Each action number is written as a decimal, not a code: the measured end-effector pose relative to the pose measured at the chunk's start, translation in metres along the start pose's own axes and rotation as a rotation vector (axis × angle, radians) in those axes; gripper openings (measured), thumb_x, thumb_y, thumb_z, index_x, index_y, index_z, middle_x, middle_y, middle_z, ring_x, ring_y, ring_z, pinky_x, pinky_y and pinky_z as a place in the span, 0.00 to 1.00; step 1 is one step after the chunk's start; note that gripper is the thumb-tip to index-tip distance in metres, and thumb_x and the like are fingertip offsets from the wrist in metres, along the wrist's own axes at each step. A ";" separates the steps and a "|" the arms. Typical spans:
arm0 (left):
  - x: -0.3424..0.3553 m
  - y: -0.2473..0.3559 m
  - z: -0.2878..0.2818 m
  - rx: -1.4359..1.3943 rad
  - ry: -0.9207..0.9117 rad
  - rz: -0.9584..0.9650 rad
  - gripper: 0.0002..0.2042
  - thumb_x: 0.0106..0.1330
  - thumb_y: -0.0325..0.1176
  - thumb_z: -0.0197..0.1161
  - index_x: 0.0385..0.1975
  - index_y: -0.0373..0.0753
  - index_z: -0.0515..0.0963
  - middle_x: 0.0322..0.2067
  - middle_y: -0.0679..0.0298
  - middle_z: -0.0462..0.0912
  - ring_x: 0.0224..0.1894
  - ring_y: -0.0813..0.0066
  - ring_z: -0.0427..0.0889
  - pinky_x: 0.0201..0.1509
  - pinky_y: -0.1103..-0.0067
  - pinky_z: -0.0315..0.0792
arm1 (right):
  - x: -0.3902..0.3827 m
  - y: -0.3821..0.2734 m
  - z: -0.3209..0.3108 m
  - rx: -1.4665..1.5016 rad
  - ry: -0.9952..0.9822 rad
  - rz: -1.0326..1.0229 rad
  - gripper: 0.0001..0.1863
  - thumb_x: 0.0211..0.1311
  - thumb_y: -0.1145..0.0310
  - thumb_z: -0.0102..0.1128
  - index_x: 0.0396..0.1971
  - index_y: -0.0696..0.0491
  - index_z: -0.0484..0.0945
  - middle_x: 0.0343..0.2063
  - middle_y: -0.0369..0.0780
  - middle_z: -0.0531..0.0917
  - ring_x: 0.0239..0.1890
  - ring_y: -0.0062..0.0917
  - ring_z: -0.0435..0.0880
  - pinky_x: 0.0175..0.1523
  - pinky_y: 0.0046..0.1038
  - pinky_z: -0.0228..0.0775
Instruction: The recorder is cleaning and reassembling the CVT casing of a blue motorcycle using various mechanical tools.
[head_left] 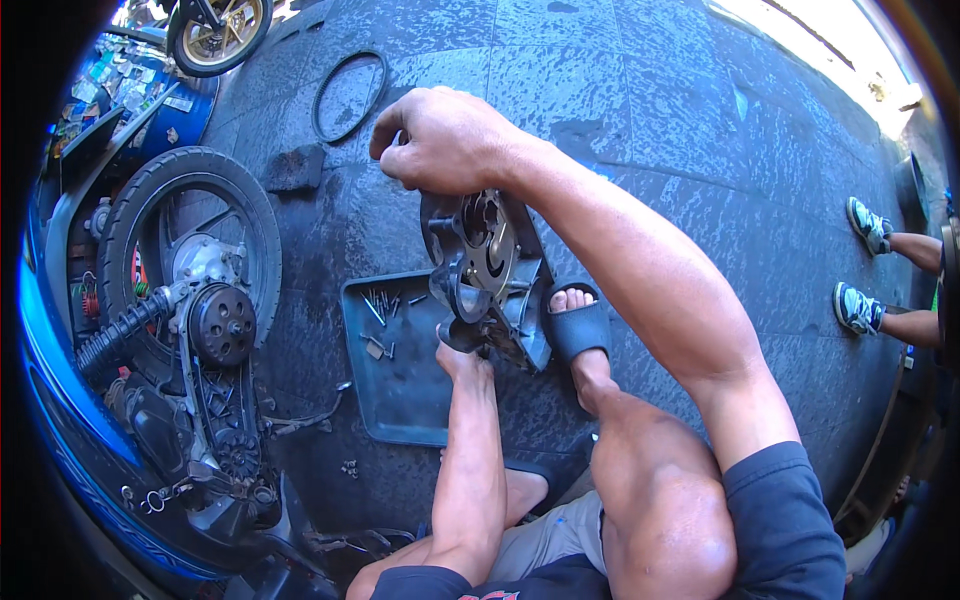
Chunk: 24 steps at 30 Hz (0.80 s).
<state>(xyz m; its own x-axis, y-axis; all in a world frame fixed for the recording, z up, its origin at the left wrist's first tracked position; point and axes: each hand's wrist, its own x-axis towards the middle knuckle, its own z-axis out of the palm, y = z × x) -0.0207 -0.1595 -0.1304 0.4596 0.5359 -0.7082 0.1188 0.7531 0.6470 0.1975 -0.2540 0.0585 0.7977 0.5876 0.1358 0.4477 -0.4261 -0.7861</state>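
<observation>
A dark scooter crankcase cover (487, 265), with a metal plate and curved parts on its inner side, stands tilted in front of me. My left hand (458, 360) grips its lower near end, most of the fingers hidden behind the part. Above the cover's far end is my right hand (440, 142), its fingers curled and thumb drawn toward them. What the right hand holds, if anything, is hidden. Below and to the left, a grey tray (400, 405) carries several bolts (378, 305) and a few small metal pieces (376, 347).
At the left stands a blue scooter (75, 400) with its rear wheel (125, 220), round clutch drum (222, 325) and belt exposed. A black belt-like ring (347, 95) and dark rag (295, 170) lie on the floor. Another person's shoes (860, 308) are at the right.
</observation>
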 end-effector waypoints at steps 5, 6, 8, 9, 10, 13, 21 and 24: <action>-0.013 -0.005 0.009 -0.067 -0.220 0.077 0.13 0.65 0.29 0.53 0.47 0.32 0.75 0.39 0.58 0.82 0.38 0.66 0.83 0.40 0.75 0.78 | -0.005 -0.001 -0.002 0.058 -0.026 0.025 0.20 0.49 0.65 0.55 0.41 0.57 0.85 0.34 0.48 0.87 0.38 0.34 0.87 0.51 0.32 0.76; -0.012 -0.007 0.009 -0.052 -0.161 0.059 0.13 0.65 0.29 0.54 0.48 0.32 0.75 0.39 0.58 0.82 0.38 0.66 0.83 0.41 0.76 0.78 | -0.005 -0.001 -0.002 0.074 -0.020 0.038 0.20 0.49 0.66 0.55 0.41 0.57 0.85 0.34 0.48 0.87 0.38 0.34 0.87 0.51 0.32 0.77; -0.004 -0.008 0.004 -0.010 -0.105 0.060 0.13 0.64 0.29 0.54 0.46 0.32 0.76 0.38 0.58 0.81 0.37 0.67 0.82 0.39 0.76 0.77 | -0.005 0.000 -0.001 0.072 0.017 0.001 0.20 0.49 0.66 0.54 0.42 0.57 0.84 0.34 0.48 0.87 0.38 0.33 0.87 0.50 0.32 0.77; 0.002 -0.009 0.001 0.034 -0.040 0.055 0.13 0.64 0.29 0.54 0.46 0.32 0.76 0.38 0.58 0.81 0.37 0.67 0.82 0.39 0.76 0.77 | -0.005 0.001 0.000 0.062 0.052 -0.012 0.21 0.49 0.67 0.54 0.43 0.57 0.84 0.33 0.48 0.87 0.38 0.32 0.87 0.50 0.31 0.77; 0.008 -0.009 -0.005 0.037 -0.042 0.048 0.15 0.70 0.37 0.48 0.46 0.32 0.75 0.39 0.58 0.81 0.38 0.65 0.82 0.42 0.72 0.78 | -0.005 0.002 0.002 0.044 0.078 -0.009 0.21 0.52 0.67 0.53 0.45 0.58 0.83 0.32 0.47 0.87 0.37 0.30 0.87 0.49 0.29 0.77; 0.022 -0.011 -0.024 0.080 -0.018 0.008 0.19 0.76 0.43 0.44 0.44 0.31 0.75 0.39 0.58 0.81 0.38 0.64 0.83 0.42 0.69 0.79 | -0.007 0.009 0.007 0.242 0.148 -0.030 0.21 0.56 0.66 0.52 0.46 0.60 0.82 0.31 0.45 0.87 0.37 0.29 0.87 0.48 0.28 0.77; 0.018 0.012 -0.014 0.552 0.014 0.320 0.11 0.63 0.35 0.63 0.39 0.34 0.78 0.35 0.63 0.82 0.35 0.73 0.80 0.38 0.75 0.75 | -0.004 0.017 0.023 0.308 0.237 -0.021 0.18 0.53 0.63 0.51 0.38 0.56 0.85 0.38 0.48 0.86 0.42 0.41 0.85 0.52 0.37 0.75; 0.026 0.042 0.013 0.577 -0.246 0.708 0.13 0.58 0.33 0.67 0.39 0.34 0.78 0.35 0.65 0.82 0.35 0.77 0.79 0.42 0.76 0.75 | -0.007 0.014 0.022 0.289 0.245 -0.035 0.19 0.59 0.66 0.50 0.44 0.61 0.82 0.31 0.45 0.87 0.36 0.27 0.86 0.46 0.29 0.77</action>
<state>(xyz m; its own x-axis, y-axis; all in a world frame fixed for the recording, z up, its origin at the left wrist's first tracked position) 0.0074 -0.1184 -0.1180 0.7566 0.6511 -0.0601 0.1274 -0.0567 0.9902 0.1894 -0.2492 0.0332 0.8725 0.4016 0.2784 0.3719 -0.1761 -0.9114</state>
